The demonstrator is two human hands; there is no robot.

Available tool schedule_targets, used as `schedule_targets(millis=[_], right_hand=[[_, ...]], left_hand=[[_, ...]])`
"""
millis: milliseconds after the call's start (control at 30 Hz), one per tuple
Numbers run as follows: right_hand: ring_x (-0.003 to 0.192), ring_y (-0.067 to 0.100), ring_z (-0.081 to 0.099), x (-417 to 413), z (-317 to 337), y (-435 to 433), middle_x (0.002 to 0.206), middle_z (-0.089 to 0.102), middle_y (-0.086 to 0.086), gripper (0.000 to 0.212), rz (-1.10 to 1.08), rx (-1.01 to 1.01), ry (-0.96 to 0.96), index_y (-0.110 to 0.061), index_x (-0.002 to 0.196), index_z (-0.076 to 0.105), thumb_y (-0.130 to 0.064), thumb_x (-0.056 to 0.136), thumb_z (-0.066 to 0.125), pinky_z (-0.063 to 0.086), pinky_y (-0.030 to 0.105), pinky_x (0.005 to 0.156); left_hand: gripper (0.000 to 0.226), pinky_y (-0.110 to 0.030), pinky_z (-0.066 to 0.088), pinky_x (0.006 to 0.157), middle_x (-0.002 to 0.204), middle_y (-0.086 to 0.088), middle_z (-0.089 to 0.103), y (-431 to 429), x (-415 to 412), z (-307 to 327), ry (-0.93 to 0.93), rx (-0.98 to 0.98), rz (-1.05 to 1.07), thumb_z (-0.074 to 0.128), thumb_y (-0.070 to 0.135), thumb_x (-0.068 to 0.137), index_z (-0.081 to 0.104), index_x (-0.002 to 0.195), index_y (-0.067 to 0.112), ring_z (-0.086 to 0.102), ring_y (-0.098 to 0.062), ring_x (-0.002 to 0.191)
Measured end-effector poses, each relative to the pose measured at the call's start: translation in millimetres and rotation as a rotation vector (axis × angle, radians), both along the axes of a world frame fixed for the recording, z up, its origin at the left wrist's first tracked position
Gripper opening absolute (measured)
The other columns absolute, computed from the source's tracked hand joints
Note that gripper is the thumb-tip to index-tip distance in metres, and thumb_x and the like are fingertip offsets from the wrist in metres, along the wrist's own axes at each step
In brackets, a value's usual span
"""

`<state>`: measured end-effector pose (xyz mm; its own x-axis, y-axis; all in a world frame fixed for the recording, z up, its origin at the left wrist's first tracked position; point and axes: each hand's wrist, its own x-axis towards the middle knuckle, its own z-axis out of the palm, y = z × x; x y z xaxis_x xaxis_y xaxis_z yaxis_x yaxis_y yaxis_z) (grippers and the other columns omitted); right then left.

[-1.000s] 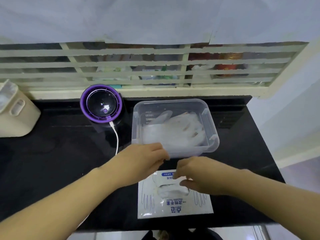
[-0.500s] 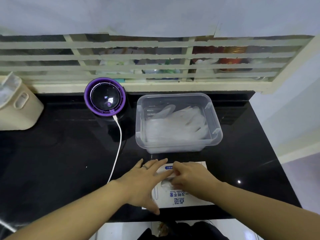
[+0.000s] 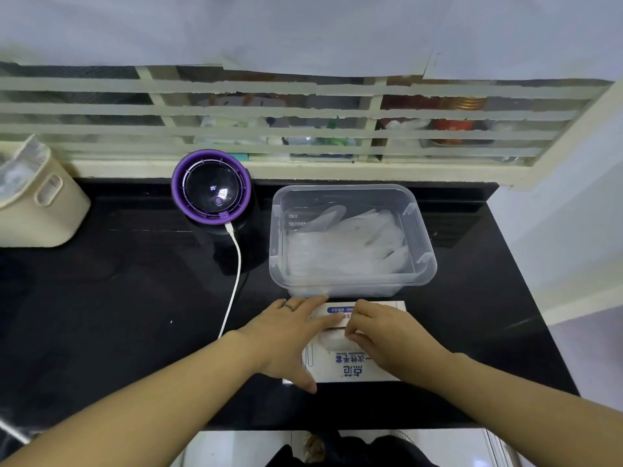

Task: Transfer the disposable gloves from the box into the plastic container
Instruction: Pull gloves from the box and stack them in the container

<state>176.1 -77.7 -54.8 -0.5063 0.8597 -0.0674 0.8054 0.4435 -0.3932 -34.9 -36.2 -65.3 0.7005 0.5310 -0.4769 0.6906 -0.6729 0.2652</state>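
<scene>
The head camera looked down at a black counter (image 3: 101,315). A flat white glove box (image 3: 354,364) lay at the near edge, just in front of a clear plastic container (image 3: 352,193). The container had no lid on, and a heap of thin, see-through gloves (image 3: 347,244) was already inside it.

The left hand (image 3: 286,335) lay flat on the left part of the box with its fingers spread out. It pressed the box down and gripped nothing. The right hand (image 3: 387,332) was at the opening in the top of the box. Its finger and thumb were pinched close together there. They looked to be on a bit of glove, but it was too small to tell for sure.

These gloves looked very light, soft and floppy. They were probably slippery too, and likely to stick to each other. A small pinch at the part poking out of the hole should be enough. The box looked light as well, so holding it down made sense, or it might lift up with the glove.

A round purple gadget (image 3: 211,188) with a white cable (image 3: 236,264) sat to the left of the container.
</scene>
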Motion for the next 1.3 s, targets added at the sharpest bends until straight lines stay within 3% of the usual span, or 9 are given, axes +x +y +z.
schedule_targets(millis=[100,200,300,533,667,800,967,1100,1300], right_hand=[[0.089,0.014,0.057,-10.4,-3.9,-4.9,0.103,0.061,-0.005,0.031,-0.078,-0.021,0.03,-0.024,0.11,0.067,-0.042,0.089,0.054,0.049,0.027,0.079],[0.071,0.014,0.057,-22.9,-13.8,-4.0,0.084,0.063,-0.005,0.02,-0.131,0.053,0.056,-0.023,0.085,0.075,-0.035,0.079,0.06,0.054,0.031,0.06],[0.065,0.011,0.052,-28.1,-9.4,-3.1,0.073,0.062,-0.008,0.014,-0.154,0.053,0.106,-0.021,0.072,0.073,-0.029,0.077,0.062,0.048,0.024,0.054],[0.083,0.005,0.046,-3.9,-1.4,-16.1,0.087,0.054,-0.015,0.01,-0.217,-0.057,0.183,-0.022,0.08,0.062,-0.024,0.083,0.071,0.037,0.01,0.069],[0.089,0.007,0.046,-17.2,-3.6,-10.9,0.094,0.052,-0.02,0.021,-0.236,-0.069,0.162,-0.024,0.101,0.064,-0.036,0.084,0.068,0.041,0.018,0.08],[0.081,0.013,0.045,-26.2,-3.2,-3.9,0.091,0.067,-0.006,0.012,-0.158,-0.004,0.107,-0.021,0.09,0.075,-0.029,0.085,0.067,0.043,0.029,0.072],[0.078,0.004,0.048,-9.7,9.8,-13.6,0.08,0.058,-0.016,0.006,-0.296,-0.091,0.288,-0.018,0.082,0.071,-0.023,0.085,0.069,0.036,0.01,0.07],[0.071,0.005,0.058,14.0,18.0,-18.6,0.075,0.065,-0.011,0.01,-0.583,-0.151,0.508,-0.016,0.077,0.064,-0.017,0.086,0.067,0.047,0.018,0.065],[0.074,0.001,0.06,-6.0,50.7,1.3,0.082,0.065,-0.011,0.004,-0.61,-0.165,0.655,-0.024,0.089,0.059,-0.027,0.09,0.059,0.047,0.012,0.066]], left_hand=[[0.115,-0.042,0.007,0.12,0.161,0.002,-0.013,-0.6,1.4,-0.5,-0.008,0.013,0.004,0.07,0.065,0.068,-0.007,0.15,0.044,-0.001,-0.022,0.148],[0.118,-0.044,0.005,0.12,0.16,0.005,-0.015,-1.3,0.3,-2.7,-0.001,0.006,0.017,0.07,0.065,0.068,-0.01,0.15,0.039,-0.005,-0.02,0.148],[0.117,-0.046,0.006,0.12,0.16,0.007,-0.014,-0.6,-1.2,-3.7,-0.004,0.006,0.026,0.07,0.067,0.067,-0.007,0.151,0.038,-0.005,-0.019,0.148],[0.114,-0.047,0.004,0.12,0.16,0.006,-0.015,0.1,1.9,-0.7,0.02,-0.003,0.015,0.07,0.064,0.07,-0.005,0.152,0.036,-0.005,-0.019,0.148],[0.116,-0.048,0.007,0.119,0.161,0.006,-0.012,-0.4,4.1,-1.2,0.011,-0.006,0.03,0.073,0.062,0.067,-0.004,0.151,0.039,-0.001,-0.02,0.148],[0.117,-0.05,0.009,0.119,0.16,0.006,-0.012,-0.2,4.2,-1.5,0.02,-0.008,0.026,0.073,0.063,0.066,-0.004,0.151,0.039,-0.001,-0.02,0.148],[0.117,-0.051,0.007,0.119,0.161,0.007,-0.011,0.3,1.1,1.3,0.05,-0.005,0.039,0.073,0.062,0.067,-0.003,0.152,0.037,0.0,-0.02,0.148],[0.114,-0.049,0.01,0.119,0.161,0.004,-0.008,-0.7,1.2,1.9,0.059,0.028,0.026,0.073,0.063,0.066,0.006,0.152,0.029,0.004,-0.024,0.147],[0.115,-0.047,0.01,0.119,0.161,0.0,-0.009,-0.9,5.3,8.1,0.109,0.03,0.008,0.072,0.063,0.068,0.005,0.152,0.023,0.004,-0.026,0.147]])
